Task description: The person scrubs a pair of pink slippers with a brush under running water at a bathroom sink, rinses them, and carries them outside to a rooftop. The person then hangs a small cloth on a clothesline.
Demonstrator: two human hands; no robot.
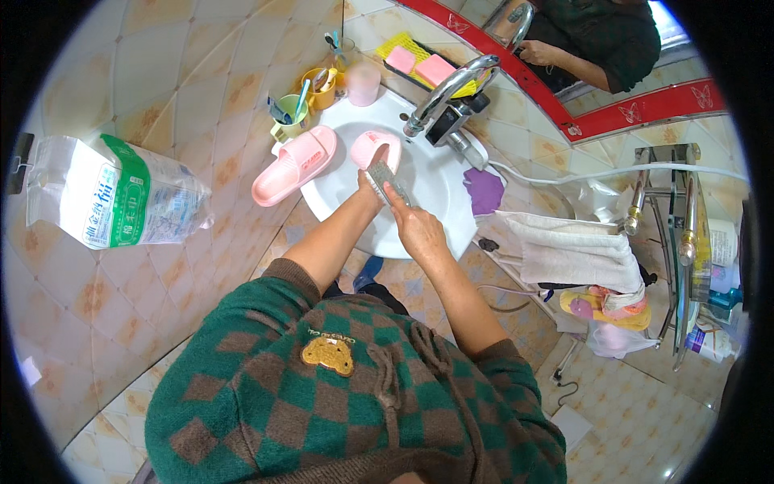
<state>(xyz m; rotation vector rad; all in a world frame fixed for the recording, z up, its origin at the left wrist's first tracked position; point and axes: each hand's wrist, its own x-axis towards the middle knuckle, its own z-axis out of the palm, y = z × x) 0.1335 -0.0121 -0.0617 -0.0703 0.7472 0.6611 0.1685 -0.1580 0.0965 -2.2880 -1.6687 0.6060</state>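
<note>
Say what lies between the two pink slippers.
The head view shows only a bare strip of white sink between the left slipper and the right slipper.

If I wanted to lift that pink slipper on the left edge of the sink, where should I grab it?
Probably by the heel end, coming from the lower left of the picture, thumb above and fingers below. The pink slipper lies sole down across the sink's rim, its heel jutting past the edge, while the strap end sits close to the yellow-green cup.
</note>
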